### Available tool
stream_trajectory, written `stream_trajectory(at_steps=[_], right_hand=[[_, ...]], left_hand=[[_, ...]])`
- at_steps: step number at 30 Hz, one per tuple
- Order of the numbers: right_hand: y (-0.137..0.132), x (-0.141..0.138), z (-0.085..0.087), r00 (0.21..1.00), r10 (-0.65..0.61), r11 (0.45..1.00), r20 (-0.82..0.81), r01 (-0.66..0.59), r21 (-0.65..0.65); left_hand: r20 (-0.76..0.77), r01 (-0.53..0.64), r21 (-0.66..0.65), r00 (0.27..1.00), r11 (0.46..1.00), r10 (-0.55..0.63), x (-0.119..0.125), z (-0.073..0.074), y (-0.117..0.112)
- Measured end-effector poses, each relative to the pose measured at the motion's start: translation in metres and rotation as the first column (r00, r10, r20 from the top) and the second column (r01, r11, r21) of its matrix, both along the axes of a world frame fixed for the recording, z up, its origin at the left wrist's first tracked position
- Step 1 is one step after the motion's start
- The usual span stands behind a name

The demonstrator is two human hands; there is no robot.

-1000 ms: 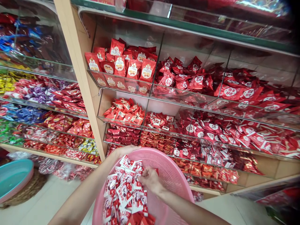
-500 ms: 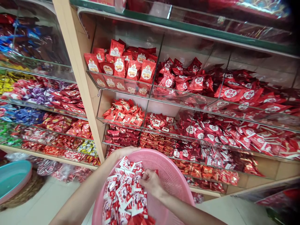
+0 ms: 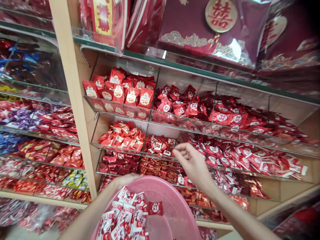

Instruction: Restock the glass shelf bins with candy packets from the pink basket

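Note:
My left hand [image 3: 128, 180] grips the far left rim of a pink plastic basket [image 3: 183, 203]; its fingertips are partly out of sight. Inside, white-and-red candy packets [image 3: 127, 213] are heaped on the left. A single dark red packet [image 3: 155, 208] lies beside the heap, against the basket's inner side. My right hand [image 3: 191, 160] is raised beyond the basket, in front of the shelf. Its fingers are loosely curled, with a gap at the thumb and nothing visible in them. Nearest to it are a compartment of small red packets [image 3: 160, 146] and dark red packets [image 3: 212, 150].
Clear dividers and front lips [image 3: 180, 120] split the shelves into compartments of red packets. Biscuit packets [image 3: 118, 91] stand upper left. Above runs a glass shelf [image 3: 140, 55] with maroon gift bags [image 3: 195, 20]. A wooden post [image 3: 72, 100] separates another candy shelf at left.
My right hand has left the basket and risen up and right to the shelf. A dark red packet now shows in the basket. The view has tilted upward.

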State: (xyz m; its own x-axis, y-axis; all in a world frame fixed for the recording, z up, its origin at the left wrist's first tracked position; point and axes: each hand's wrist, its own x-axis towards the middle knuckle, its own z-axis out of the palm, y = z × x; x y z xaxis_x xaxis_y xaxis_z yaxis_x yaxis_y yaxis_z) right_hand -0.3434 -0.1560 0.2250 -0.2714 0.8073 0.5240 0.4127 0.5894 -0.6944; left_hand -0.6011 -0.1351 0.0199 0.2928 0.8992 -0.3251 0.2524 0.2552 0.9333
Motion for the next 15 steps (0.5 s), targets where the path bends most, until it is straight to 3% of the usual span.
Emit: stream_trajectory(at_steps=[2, 4, 7, 10, 15], right_hand=[[0.014, 0.011, 0.038, 0.993, -0.114, 0.97, 0.007, 0.109, 0.215], [0.031, 0.022, 0.069, 0.974, -0.226, 0.896, -0.005, 0.21, 0.391], [0.057, 0.035, 0.102, 0.915, -0.403, 0.793, 0.026, 0.334, 0.51], [0.074, 0.041, 0.115, 0.844, -0.519, 0.773, 0.133, 0.397, 0.494], [0.078, 0.036, 0.112, 0.794, -0.558, 0.786, 0.24, 0.413, 0.459]], left_hand=[[0.034, 0.023, -0.026, 0.999, 0.999, -0.023, 0.001, 0.0, 0.0], [0.079, 0.051, -0.037, 0.996, 0.998, -0.048, 0.001, 0.001, -0.001], [0.089, 0.077, -0.027, 0.993, 0.997, -0.075, 0.0, 0.004, -0.001], [0.028, 0.063, -0.022, 0.998, 0.998, -0.063, -0.001, 0.005, -0.001], [-0.025, 0.053, -0.043, 0.998, 0.998, -0.055, -0.003, 0.006, 0.001]])
